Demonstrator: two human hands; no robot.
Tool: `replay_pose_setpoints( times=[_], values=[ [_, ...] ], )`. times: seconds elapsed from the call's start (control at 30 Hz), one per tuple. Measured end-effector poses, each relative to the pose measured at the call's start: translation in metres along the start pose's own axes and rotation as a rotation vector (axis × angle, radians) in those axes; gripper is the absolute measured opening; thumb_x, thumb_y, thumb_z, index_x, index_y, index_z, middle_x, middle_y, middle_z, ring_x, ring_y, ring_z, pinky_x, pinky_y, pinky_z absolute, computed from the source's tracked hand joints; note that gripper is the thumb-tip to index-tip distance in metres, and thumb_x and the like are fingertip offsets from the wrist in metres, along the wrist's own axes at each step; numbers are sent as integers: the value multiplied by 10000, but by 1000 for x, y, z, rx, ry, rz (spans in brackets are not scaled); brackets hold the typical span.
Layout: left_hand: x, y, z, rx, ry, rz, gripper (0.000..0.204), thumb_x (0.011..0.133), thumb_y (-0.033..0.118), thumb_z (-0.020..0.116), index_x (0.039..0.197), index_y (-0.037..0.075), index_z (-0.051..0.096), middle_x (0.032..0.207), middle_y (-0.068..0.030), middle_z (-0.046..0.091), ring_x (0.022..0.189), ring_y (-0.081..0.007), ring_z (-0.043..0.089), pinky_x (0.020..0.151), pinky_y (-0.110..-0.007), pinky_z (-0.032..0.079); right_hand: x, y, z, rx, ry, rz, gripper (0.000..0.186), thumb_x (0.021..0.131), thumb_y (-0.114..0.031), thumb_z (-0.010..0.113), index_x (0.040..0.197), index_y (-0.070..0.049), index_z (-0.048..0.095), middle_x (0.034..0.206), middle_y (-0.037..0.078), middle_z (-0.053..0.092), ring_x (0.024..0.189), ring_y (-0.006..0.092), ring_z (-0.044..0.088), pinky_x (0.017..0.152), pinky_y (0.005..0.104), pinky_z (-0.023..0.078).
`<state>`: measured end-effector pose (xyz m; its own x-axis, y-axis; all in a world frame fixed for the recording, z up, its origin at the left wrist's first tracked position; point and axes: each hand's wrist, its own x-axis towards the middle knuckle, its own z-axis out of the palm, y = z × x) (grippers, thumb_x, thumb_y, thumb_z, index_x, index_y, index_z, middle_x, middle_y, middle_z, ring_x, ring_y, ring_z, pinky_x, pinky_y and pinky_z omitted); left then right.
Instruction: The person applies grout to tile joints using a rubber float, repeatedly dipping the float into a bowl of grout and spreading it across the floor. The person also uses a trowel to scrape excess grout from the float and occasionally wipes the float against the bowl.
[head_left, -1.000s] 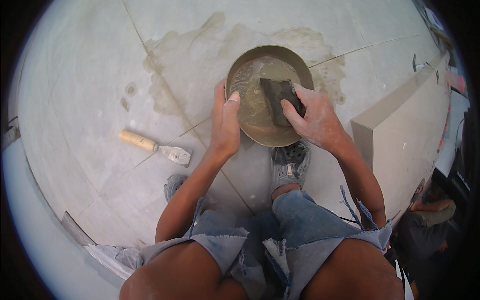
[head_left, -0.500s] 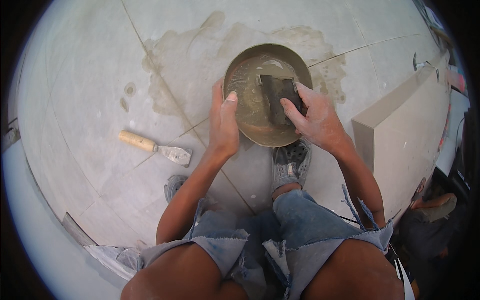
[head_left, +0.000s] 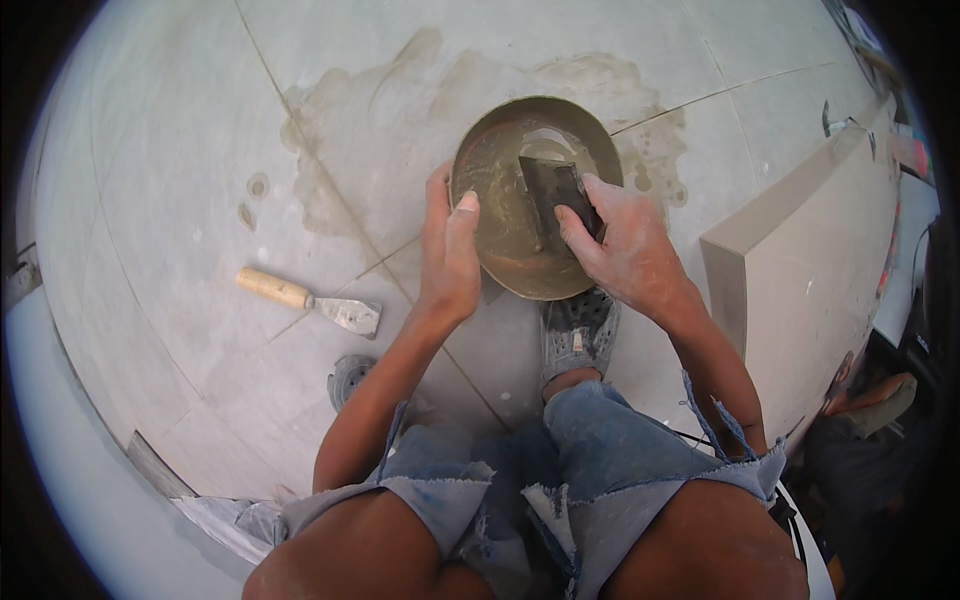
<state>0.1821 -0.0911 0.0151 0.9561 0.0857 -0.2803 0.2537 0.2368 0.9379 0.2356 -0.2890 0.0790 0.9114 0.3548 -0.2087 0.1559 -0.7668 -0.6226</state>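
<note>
The round bowl [head_left: 590, 122] is at one o'clock from the middle of your view. Your left hand [head_left: 450, 250] clasps its rim at nine o'clock, thumb over the edge; your right hand [head_left: 640, 240] pinches the dark pad [head_left: 552, 195] inside it, from about four o'clock. Brace the bowl firmly, I'd say, and draw the pad's edge through the brown mix [head_left: 503, 228] in slow, even strokes to limit spills. The mix looks wet and soupy; the pad is flat and roughly rectangular; the bowl's rim is thin. At eight o'clock from the bowl, a scraper [head_left: 310, 299] with a smooth wooden handle lies on pale tiles [head_left: 170, 190].
</note>
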Motion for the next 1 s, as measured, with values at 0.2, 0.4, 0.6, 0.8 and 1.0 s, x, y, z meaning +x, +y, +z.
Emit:
replay_pose_setpoints(
  times=[0.2,0.4,0.6,0.8,1.0],
  values=[
    [0,-2,1,-11,27,-2,527,1112,254,405,1540,-53,420,1430,-189,565,1328,-242,534,1165,-390,405,1,10,3,-58,117,-36,203,984,-124,729,1019,45,621,853,281,636,778,474,620,697,491,498],
    [7,3,-2,95,-5,50,516,1104,223,390,1539,-51,422,1432,-201,569,1315,-248,545,1155,-394,414,8,6,-6,-64,111,-26,196,993,-138,706,1029,40,632,851,277,653,812,480,641,722,520,506],
    [36,11,-6,204,-35,78,510,1068,167,400,1530,-48,432,1389,-193,601,1228,-251,597,1090,-403,471,34,18,-16,-113,12,-19,218,988,-159,689,1008,50,631,924,279,698,872,492,664,773,552,523],
    [78,19,-16,381,-32,205,508,1065,200,437,1523,-18,471,1312,-214,659,1183,-259,630,1059,-391,492,74,28,-38,-186,60,-45,283,994,-206,711,1107,51,673,865,252,678,801,425,632,753,496,522],
    [115,43,-15,429,-58,12,597,1050,309,422,1580,40,481,1351,-180,660,1156,-291,650,1077,-430,496,92,1,-66,-123,225,-112,270,918,-132,727,1112,57,726,994,266,768,913,425,764,841,465,607]
  ],
)
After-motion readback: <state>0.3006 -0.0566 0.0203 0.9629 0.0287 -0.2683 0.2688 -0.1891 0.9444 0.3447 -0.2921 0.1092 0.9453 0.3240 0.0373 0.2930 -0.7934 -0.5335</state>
